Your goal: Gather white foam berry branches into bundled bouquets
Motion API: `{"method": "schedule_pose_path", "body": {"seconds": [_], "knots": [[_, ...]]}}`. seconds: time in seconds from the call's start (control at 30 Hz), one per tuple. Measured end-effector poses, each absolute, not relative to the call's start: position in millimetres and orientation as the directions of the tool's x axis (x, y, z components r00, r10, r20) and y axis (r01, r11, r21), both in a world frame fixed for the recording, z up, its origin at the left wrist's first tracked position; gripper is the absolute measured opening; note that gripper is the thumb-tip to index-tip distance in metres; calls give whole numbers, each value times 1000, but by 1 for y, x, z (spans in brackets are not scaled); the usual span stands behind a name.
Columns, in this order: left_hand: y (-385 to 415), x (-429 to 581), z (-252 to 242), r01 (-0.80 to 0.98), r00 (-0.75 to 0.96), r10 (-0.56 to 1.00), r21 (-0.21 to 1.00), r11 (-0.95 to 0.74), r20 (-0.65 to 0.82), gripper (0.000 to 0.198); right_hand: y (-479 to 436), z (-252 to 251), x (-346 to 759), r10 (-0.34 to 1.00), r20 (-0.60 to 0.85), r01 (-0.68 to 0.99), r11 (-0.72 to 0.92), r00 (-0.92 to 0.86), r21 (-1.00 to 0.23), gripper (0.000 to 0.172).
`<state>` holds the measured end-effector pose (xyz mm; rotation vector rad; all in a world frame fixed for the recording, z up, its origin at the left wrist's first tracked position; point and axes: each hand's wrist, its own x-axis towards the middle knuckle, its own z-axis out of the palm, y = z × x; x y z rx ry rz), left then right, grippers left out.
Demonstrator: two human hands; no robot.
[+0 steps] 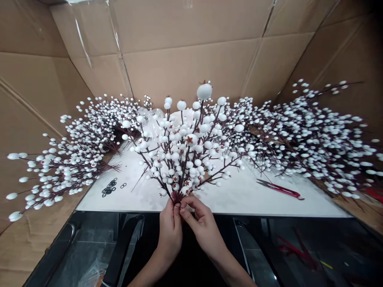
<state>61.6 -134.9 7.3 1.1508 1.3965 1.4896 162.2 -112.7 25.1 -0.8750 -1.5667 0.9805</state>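
Observation:
A bunch of dark twigs with white berries stands upright over the near edge of the white tabletop. My left hand is closed round the gathered stems at the bottom of the bunch. My right hand pinches the same stem base from the right, thumb and forefinger together. Both hands touch each other at the stems.
Heaps of white-berry branches lie at the left and at the right. Red-handled snips rest on the table at the right. Several small black rings lie at the left. Cardboard walls enclose the table.

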Motion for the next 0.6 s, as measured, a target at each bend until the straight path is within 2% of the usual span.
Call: {"method": "schedule_pose_path", "body": {"seconds": [0.07,0.13,0.27,0.4,0.5,0.6], "knots": [[-136,63,6,29,-286,953,995,-94,99,21,-113,23,158,946,246,-122,224,-209,-967,14],[-136,64,3,-1,-271,959,997,-83,80,23,-114,21,156,960,146,-236,88,-241,-968,16],[-137,65,-4,-91,-230,973,996,-3,-18,27,-116,17,155,953,31,-320,-70,-301,-945,19],[-138,66,-7,-167,-190,979,985,46,-78,35,-114,11,157,961,42,-368,-63,-272,-928,18],[-139,68,-6,-241,-103,989,968,75,-102,37,-113,7,159,981,69,-404,-11,-184,-915,16],[-138,70,-6,-337,-19,993,936,100,-113,37,-116,6,161,986,43,-450,-33,-159,-892,15]]}}
